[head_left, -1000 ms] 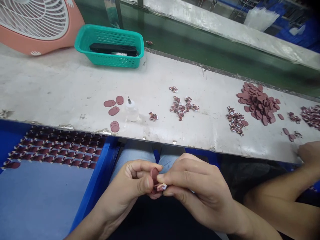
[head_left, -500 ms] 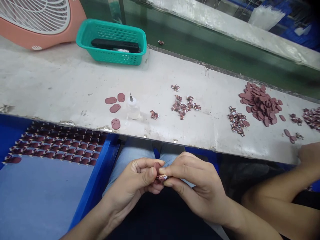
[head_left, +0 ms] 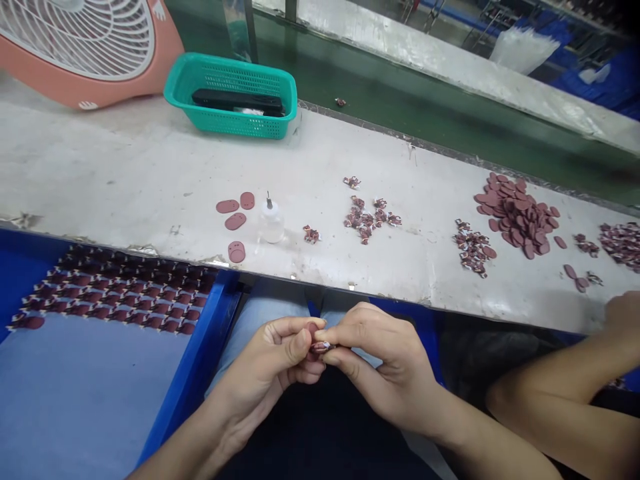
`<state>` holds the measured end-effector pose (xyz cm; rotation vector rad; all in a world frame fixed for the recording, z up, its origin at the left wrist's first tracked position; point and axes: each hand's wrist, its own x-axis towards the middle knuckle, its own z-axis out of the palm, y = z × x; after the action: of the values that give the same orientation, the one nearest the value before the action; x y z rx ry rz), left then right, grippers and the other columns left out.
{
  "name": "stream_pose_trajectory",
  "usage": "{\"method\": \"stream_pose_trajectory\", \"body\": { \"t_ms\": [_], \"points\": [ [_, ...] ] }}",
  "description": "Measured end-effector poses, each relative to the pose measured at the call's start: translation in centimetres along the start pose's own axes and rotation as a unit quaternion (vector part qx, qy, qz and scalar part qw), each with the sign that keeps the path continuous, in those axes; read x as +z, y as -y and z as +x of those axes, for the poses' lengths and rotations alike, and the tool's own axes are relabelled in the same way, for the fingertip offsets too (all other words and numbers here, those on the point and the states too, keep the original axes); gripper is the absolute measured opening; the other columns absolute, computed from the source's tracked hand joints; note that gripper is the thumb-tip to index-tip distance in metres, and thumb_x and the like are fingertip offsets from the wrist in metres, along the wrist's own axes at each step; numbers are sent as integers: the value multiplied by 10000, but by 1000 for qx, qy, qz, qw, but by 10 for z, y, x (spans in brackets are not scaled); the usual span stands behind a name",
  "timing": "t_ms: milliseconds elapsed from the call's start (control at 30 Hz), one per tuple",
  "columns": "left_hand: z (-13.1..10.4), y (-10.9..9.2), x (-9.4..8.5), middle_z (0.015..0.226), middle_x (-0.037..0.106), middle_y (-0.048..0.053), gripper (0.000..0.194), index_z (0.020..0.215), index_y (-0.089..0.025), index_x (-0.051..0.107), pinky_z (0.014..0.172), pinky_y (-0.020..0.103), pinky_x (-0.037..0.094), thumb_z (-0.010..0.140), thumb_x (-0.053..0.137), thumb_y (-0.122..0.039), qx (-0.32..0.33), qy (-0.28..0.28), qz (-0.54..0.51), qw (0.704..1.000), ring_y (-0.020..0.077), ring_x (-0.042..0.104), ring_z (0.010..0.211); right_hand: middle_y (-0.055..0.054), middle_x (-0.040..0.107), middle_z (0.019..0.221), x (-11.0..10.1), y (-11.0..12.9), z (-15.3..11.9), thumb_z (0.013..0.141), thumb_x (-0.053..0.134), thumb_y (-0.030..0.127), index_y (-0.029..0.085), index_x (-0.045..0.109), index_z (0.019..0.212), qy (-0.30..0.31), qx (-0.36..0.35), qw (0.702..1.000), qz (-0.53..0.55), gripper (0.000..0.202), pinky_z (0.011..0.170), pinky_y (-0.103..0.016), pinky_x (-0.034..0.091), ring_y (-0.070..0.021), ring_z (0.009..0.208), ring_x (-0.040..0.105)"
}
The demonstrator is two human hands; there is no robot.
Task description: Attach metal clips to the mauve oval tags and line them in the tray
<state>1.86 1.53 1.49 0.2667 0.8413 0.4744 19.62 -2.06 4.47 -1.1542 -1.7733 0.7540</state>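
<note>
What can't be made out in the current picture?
Head view: flat reddish-brown oval piece, mostly hidden by the left hand.
Head view: small brown-and-white figure, details too small, partly covered by the right hand.
Head view: pink fan with white grille, cut off by the top and left edges.
Head view: co-worker's hand, blurred and cut off by the right edge.

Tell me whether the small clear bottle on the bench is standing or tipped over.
Upright. The bottle stands on its base on the bench, with its thin dark nozzle pointing upward.
</note>
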Motion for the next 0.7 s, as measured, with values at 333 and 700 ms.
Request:
{"method": "stream_pose_trajectory", "body": {
  "t_ms": [333, 700],
  "points": [
    [3, -1, -8, 620, 657, -3, 410, 862, -141, 790, 527, 155, 549, 590, 938, -410, 10, 2, -12, 1000, 77, 596, 523, -27, 737, 839, 7, -6, 5, 927, 646, 124, 210, 712, 1075, 10, 0, 1000, -12, 184, 723, -289, 557, -138, 745, 670],
    [1, -3, -24, 735, 687, 27, 353, 896, -169, 794, 511, 164, 568, 673, 890, -425, 4, 57, -55, 997, 83, 614, 578, -20, 683, 861, 11, -6, 4, 893, 724, 258, 221, 712, 1175, -1, 61, 998, 21, 285, 661, -224, 534, -122, 759, 616]
  ]
}}
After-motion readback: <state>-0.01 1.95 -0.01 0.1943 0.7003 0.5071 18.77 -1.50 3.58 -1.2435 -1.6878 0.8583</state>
